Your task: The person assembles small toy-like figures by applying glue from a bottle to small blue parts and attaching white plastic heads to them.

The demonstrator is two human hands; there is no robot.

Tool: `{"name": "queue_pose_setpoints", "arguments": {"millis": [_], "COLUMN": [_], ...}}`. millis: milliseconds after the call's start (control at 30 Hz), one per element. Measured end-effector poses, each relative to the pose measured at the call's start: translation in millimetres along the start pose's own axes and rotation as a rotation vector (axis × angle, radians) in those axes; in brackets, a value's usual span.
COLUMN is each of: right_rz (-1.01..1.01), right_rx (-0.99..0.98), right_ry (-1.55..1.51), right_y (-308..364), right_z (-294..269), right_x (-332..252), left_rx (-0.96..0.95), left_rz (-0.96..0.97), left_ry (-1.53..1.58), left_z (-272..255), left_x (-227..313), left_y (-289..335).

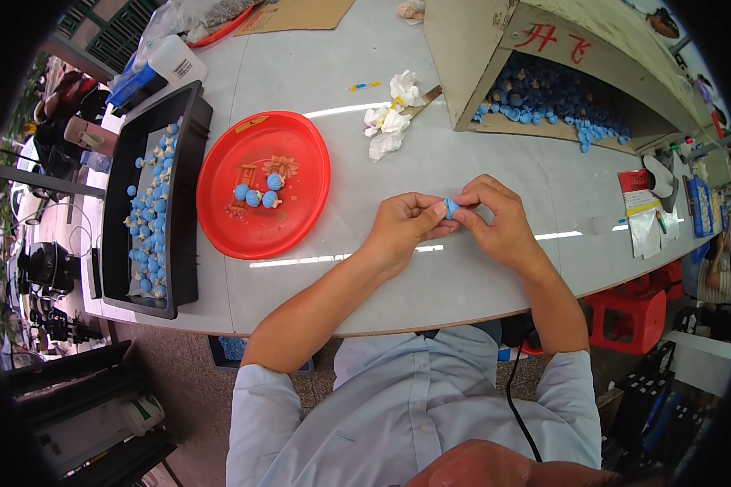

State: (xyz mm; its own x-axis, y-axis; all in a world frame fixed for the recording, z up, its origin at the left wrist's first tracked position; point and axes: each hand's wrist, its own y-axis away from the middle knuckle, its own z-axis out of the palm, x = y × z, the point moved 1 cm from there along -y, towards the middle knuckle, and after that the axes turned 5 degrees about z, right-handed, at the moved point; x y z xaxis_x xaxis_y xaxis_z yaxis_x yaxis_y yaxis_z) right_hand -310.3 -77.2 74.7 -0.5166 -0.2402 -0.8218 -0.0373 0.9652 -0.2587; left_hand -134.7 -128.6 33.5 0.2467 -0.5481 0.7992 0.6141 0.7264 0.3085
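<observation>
Both my hands meet above the table, right of the red plate. A small blue piece is pinched between their fingertips. My left hand grips it from the left with thumb and fingers, and my right hand holds its other side. Fingers cover most of the piece, so its full shape is hidden. On the round red plate lie several small blue balls with cream-coloured bits attached. More such balls fill part of the long black tray at the left.
A beige wooden box at the far right holds a heap of blue pieces, some spilling out its front. Crumpled white tissues lie beyond my hands. Cardboard rests at the back; notebooks lie at right. Red stools stand below.
</observation>
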Motion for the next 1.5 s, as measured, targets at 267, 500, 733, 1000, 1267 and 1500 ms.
{"name": "queue_pose_setpoints", "arguments": {"millis": [267,500,733,1000,1267,1500], "right_rz": [-0.007,0.065,0.122,0.499,0.843,0.828], "right_rx": [-0.048,-0.006,0.025,-0.057,-0.104,-0.090], "right_ry": [0.056,0.006,-0.092,-0.455,-0.730,-0.678], "right_y": [-1.1,2.8,0.8,-1.3,-13.4,-8.1], "right_z": [-1.2,4.7,8.1,14.9,6.3,32.8], "right_x": [-7.9,-1.7,4.4,13.4,-7.4,6.5], "left_rx": [-0.018,0.045,0.006,0.003,0.005,0.082], "left_rz": [-0.008,0.073,-0.005,-0.126,-0.057,0.027], "left_ry": [0.025,-0.034,0.013,0.097,0.076,-0.047], "left_z": [-1.1,3.3,-4.1,-0.6,-6.3,-7.6], "left_x": [2.3,-4.3,3.9,12.2,11.9,5.3], "left_y": [2.2,1.6,-1.6,1.7,2.5,2.1]}}
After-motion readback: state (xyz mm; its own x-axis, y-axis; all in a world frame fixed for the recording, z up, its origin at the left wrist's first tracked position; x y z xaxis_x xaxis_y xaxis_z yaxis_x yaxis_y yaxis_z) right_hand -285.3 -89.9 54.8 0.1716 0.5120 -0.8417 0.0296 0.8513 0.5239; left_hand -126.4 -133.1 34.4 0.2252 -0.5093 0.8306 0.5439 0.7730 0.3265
